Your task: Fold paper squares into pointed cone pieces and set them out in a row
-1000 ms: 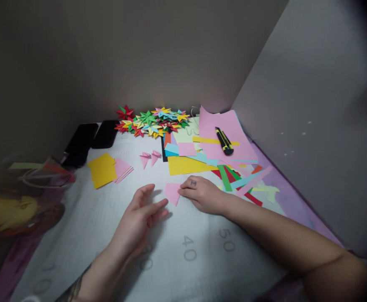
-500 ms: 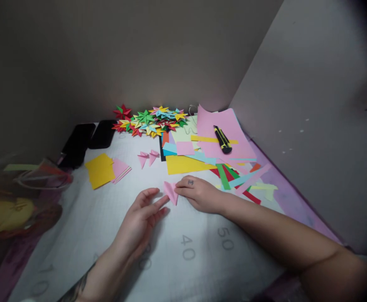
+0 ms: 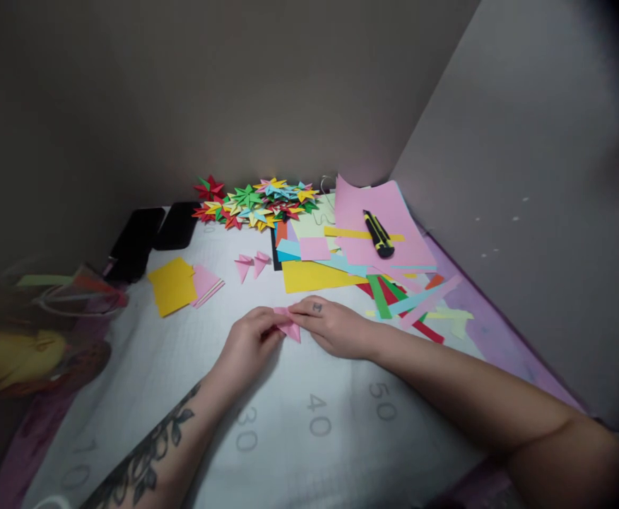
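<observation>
A small pink folded paper piece (image 3: 291, 331) is held at its upper edge between my two hands, its point facing down toward me. My left hand (image 3: 251, 338) pinches the left side with thumb and fingers. On the right side, the fingertips of my right hand (image 3: 333, 327) are closed on the same paper and partly cover it. Beyond my hands lie two pink folded paper pieces (image 3: 251, 264) side by side. Farther left are yellow paper squares (image 3: 172, 286) overlapping a small stack of pink paper squares (image 3: 206, 283).
Folded paper stars (image 3: 254, 201) are heaped at the back. A black and yellow utility knife (image 3: 378, 235) lies on pink sheets (image 3: 360, 201). Coloured paper strips (image 3: 408, 304) spread at right. Two black phones (image 3: 177, 226) rest back left, and a blurred clear bag (image 3: 71, 297) is at the left edge.
My left hand has turned over and its fingers have closed on the left side of the pink paper. The right hand keeps its grip in nearly the same place.
</observation>
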A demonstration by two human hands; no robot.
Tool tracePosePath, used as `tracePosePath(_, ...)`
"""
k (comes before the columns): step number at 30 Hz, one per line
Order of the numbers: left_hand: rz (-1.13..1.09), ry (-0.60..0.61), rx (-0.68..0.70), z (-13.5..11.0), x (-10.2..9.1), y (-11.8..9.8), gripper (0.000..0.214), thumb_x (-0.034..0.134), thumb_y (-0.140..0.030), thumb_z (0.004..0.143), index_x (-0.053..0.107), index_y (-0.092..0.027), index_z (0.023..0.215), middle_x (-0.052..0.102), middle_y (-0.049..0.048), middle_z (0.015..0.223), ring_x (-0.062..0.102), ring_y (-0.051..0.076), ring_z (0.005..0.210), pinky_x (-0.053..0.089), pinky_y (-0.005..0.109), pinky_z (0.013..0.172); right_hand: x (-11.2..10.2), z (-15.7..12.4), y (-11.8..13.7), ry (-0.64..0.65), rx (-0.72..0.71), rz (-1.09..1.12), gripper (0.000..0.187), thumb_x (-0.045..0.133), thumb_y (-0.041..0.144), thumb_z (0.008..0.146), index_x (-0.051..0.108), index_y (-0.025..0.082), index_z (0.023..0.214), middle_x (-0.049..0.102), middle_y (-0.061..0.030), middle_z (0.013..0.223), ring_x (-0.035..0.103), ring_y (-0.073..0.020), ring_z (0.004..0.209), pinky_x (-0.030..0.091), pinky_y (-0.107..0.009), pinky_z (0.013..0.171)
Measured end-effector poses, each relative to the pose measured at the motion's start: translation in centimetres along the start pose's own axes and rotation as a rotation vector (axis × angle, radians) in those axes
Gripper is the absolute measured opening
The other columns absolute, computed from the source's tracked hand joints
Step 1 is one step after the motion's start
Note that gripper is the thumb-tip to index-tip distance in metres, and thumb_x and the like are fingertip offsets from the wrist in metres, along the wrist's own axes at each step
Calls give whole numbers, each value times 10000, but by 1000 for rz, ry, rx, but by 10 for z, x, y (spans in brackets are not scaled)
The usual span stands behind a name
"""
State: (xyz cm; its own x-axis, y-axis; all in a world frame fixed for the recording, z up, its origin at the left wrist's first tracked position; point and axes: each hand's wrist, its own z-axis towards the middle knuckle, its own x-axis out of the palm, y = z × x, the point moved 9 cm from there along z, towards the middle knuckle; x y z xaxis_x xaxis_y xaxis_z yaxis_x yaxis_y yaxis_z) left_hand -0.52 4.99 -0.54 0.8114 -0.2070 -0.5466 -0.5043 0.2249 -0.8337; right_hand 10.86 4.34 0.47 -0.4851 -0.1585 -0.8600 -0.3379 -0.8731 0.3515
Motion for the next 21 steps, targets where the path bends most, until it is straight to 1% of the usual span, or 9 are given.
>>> tracePosePath(3,186,-11,133,1,-1,-5,240,535,-134,828,704,-239,961,638,43,911,607,154,813,480,277,747,3,0,1,20,0,-6,426,430,52,832,545,98,1240,599,-178,1213,503,-238,1150,508,-440,922)
tracePosePath(5,287,21,195,-1,0,-9,235,524,-141,846,708,-239,954,624,45,882,587,155,797,466,272,727,4,0,2,34,-1,-9,418,425,68,848,541,91,1249,592,-174,1230,504,-231,1167,497,-429,948)
tracePosePath(9,511,70,265,-7,-4,-16,199,541,-208,862,729,-259,905,572,50,784,511,179,756,411,290,674,6,1,8,85,-57,-20,389,423,109,872,555,71,1236,597,-167,1238,485,-240,1216,457,-431,1005)
tracePosePath(11,561,73,285,-7,-7,-19,166,574,-253,852,739,-271,856,567,58,804,493,194,787,396,306,690,6,0,11,119,-86,-20,389,434,109,869,559,78,1236,601,-148,1243,447,-252,1256,437,-439,1023)
tracePosePath(13,528,93,295,-6,-7,-20,137,607,-275,836,744,-270,842,595,68,883,501,209,860,401,329,743,5,-1,13,143,-105,-21,371,461,120,864,577,100,1216,595,-131,1257,415,-265,1282,418,-455,1031)
tracePosePath(15,444,133,286,-4,-6,-17,128,623,-284,829,744,-266,865,626,70,945,515,214,916,405,348,796,2,-2,17,157,-131,-17,350,491,142,863,590,132,1199,589,-119,1269,407,-270,1286,404,-477,1028)
tracePosePath(18,321,200,258,-2,-3,-12,149,620,-309,832,740,-268,909,657,67,965,541,209,933,412,363,834,-2,-5,23,165,-179,23,348,517,159,862,586,176,1203,611,-111,1234,458,-246,1239,419,-474,995)
tracePosePath(21,269,228,249,0,-3,-12,164,607,-330,838,739,-270,915,666,65,980,557,206,947,414,364,858,-4,-8,25,169,-212,71,328,534,171,853,603,183,1173,623,-110,1207,515,-220,1170,444,-438,964)
